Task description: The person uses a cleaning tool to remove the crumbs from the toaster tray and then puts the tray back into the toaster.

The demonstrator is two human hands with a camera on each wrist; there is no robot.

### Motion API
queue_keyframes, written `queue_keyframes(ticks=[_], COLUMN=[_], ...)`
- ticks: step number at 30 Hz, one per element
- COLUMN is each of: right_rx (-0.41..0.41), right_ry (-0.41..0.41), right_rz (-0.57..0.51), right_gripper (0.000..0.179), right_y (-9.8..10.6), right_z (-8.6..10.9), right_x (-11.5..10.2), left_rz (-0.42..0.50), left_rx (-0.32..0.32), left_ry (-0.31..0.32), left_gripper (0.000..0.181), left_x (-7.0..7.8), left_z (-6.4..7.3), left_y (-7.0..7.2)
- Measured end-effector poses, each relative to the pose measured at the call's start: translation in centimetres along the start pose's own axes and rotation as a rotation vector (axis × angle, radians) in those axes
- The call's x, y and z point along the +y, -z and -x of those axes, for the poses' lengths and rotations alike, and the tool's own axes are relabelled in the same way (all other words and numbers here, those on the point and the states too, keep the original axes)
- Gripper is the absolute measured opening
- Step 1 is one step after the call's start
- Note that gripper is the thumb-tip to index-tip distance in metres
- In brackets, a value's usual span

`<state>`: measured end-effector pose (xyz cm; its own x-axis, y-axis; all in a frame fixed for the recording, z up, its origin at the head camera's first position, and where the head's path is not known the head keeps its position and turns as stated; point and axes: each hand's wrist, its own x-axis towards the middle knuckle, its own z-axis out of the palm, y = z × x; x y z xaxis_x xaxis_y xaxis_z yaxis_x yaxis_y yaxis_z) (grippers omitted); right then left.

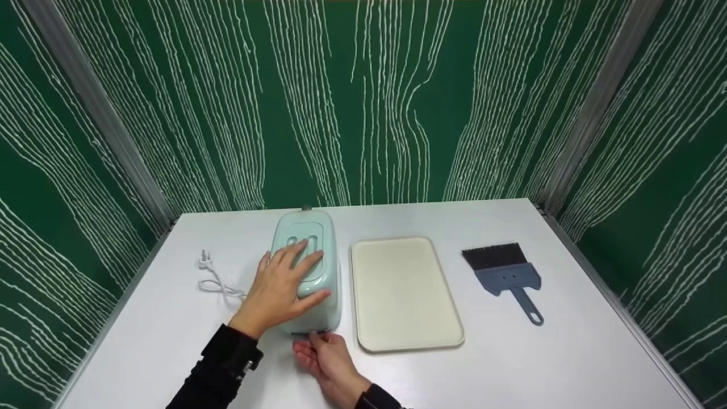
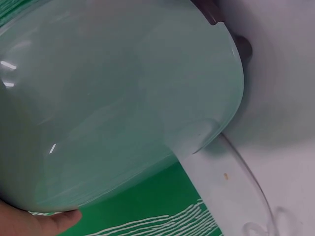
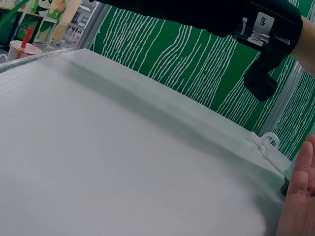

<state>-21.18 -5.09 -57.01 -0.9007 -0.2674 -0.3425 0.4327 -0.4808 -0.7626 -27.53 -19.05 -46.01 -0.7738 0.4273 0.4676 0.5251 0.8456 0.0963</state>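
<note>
A mint-green lidded toaster (image 1: 328, 309) stands left of the middle of the table, its dark lever (image 1: 306, 208) at the far end. My left hand (image 1: 278, 287) rests spread on its lid, and the left wrist view shows its smooth side close up. At the toaster's near lower edge is my right hand (image 1: 329, 358), palm turned up. Its thumb tip meets a dark strip (image 1: 309, 332) along the base there, and the other fingers bend beside it. I cannot tell whether the right fingers pinch that strip.
A white cord with a plug (image 1: 205, 261) lies left of the toaster. To the right is a cream tray (image 1: 409, 295), and farther right a blue-grey hand brush (image 1: 508, 278) with black bristles. Green walls with white lines border the white table (image 1: 500, 363).
</note>
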Motion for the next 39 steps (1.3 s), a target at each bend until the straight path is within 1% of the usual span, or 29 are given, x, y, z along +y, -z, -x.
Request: queue_keyframes(ticks=[6, 13, 18, 20, 22, 24, 26, 28, 31, 33, 35, 39], right_rx=[0.009, 0.001, 0.004, 0.008, 0.013, 0.013, 0.012, 0.008, 0.010, 0.012, 0.013, 0.010], right_ry=[-0.001, 0.013, 0.006, -0.003, -0.006, 0.002, 0.011, 0.014, 0.001, -0.009, -0.013, -0.004], right_rz=[0.031, 0.050, 0.059, 0.063, 0.067, 0.062, 0.059, 0.055, 0.055, 0.057, 0.061, 0.061], right_gripper=[0.026, 0.028, 0.028, 0.028, 0.029, 0.028, 0.028, 0.028, 0.027, 0.027, 0.027, 0.027], right_y=[-0.1, -0.1, 0.0, 0.0, 0.0, -0.1, -0.1, -0.1, -0.2, -0.2, -0.3, -0.4], right_z=[0.2, 0.4, 0.2, 0.2, 0.1, 0.1, 0.1, 0.2, 0.3, 0.3, 0.4, 0.4], right_x=[0.0, 0.1, 0.1, 0.0, 0.0, 0.0, 0.1, 0.1, 0.1, 0.0, -0.1, -0.2], left_rz=[-0.004, 0.004, 0.017, 0.022, 0.033, 0.047, 0.078, 0.126, 0.199, 0.238, 0.254, 0.257], left_rx=[0.004, 0.044, 0.036, 0.046, 0.076, 0.125, 0.178, 0.226, 0.282, 0.309, 0.329, 0.345], left_ry=[-0.007, -0.029, -0.028, -0.032, -0.042, -0.052, -0.048, -0.024, 0.029, 0.062, 0.086, 0.115], left_gripper=[0.075, 0.074, 0.075, 0.076, 0.076, 0.077, 0.076, 0.074, 0.072, 0.073, 0.076, 0.085], left_x=[0.0, 0.0, -0.1, -0.2, -0.3, -0.5, -0.5, -0.5, -0.3, -0.1, 0.1, 0.2], left_z=[0.0, 0.1, 0.1, 0.1, 0.2, 0.4, 0.8, 1.4, 2.5, 3.4, 4.1, 5.1], left_y=[-0.1, -0.2, -0.2, -0.3, -0.5, -0.9, -1.3, -1.6, -2.3, -2.8, -3.3, -4.0])
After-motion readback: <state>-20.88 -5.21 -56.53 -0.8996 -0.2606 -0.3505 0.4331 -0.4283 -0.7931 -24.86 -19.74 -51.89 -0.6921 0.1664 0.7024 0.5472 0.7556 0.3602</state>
